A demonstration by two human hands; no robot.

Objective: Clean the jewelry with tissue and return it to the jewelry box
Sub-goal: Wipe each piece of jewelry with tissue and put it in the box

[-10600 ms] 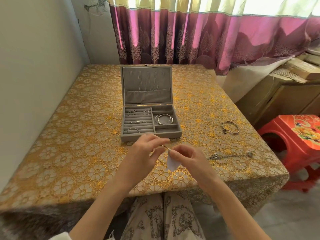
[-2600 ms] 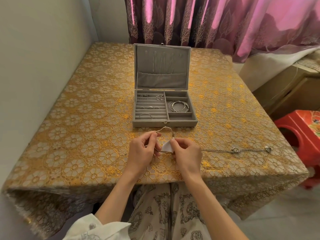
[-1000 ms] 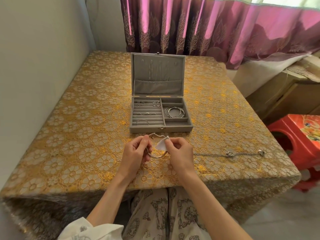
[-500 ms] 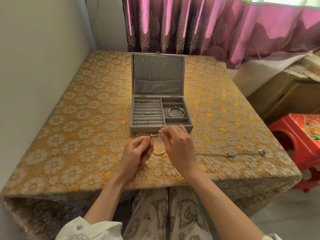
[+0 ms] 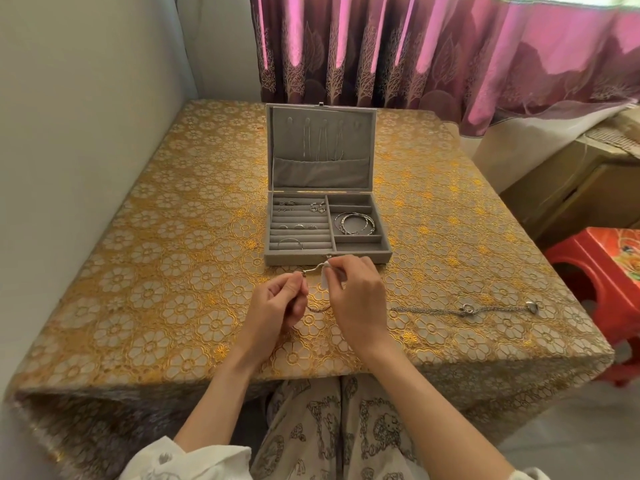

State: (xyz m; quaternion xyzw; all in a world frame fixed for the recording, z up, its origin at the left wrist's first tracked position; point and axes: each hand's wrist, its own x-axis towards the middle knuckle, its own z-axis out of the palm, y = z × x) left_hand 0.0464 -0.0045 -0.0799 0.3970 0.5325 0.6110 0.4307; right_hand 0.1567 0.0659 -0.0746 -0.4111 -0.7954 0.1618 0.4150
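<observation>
A grey jewelry box [image 5: 277, 258] stands open in the middle of the table, with rings in its left slots and silver bangles [image 5: 354, 223] in its right compartment. Just in front of it, my left hand [image 5: 277, 303] pinches one side of a silver bangle [image 5: 317, 308]. My right hand [image 5: 356, 296] presses a small white tissue [image 5: 325, 277] around the bangle's upper end. A silver chain [image 5: 464, 309] lies stretched out on the cloth to the right.
The table [image 5: 156, 306] wears a gold floral cloth and stands against a wall on the left. A red plastic stool [image 5: 602, 271] is at the right, with cardboard boxes [image 5: 568, 195] behind it. A purple curtain [image 5: 433, 46] hangs at the back.
My right hand has slid the tissue along the bangle from its lower side up to its top end. The bangle that lay on the right of the cloth earlier is now in my hands.
</observation>
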